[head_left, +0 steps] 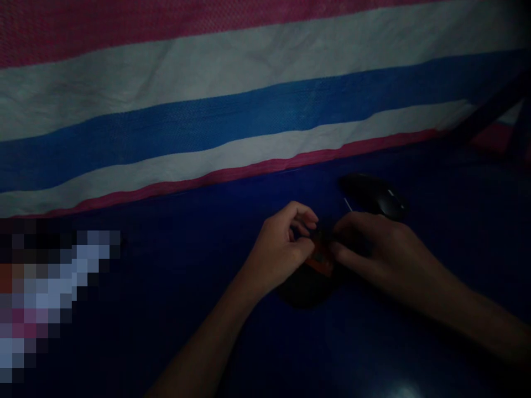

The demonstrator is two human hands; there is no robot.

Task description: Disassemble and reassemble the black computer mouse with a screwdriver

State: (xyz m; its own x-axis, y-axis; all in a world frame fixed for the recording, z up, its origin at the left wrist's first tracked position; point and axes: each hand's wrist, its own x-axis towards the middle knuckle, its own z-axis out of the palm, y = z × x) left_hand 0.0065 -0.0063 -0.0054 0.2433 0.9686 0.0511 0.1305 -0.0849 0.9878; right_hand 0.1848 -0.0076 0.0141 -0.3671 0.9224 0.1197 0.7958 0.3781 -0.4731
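In the dim light, an opened computer mouse base [305, 288], dark and rounded, lies on the dark blue table. An orange-brown part [321, 260] with a greenish patch shows on it, probably its circuit board. My left hand [286, 237] curls around the left side, its thumb against the orange part and its fingers bent. From the right, my right hand [373, 243] closes thumb and fingers at the far edge of the mouse base; what they pinch is too dark to tell. A thin pale rod [348, 204] sticks up just behind the right fingers.
Behind my right hand rests a glossy black mouse-shaped shell [375, 193]. Striped red, white and blue sheeting [232, 121] hangs along the table's [174, 309] back edge. A dark slanted bar [493, 105] stands at the far right. The left edge is pixelated.
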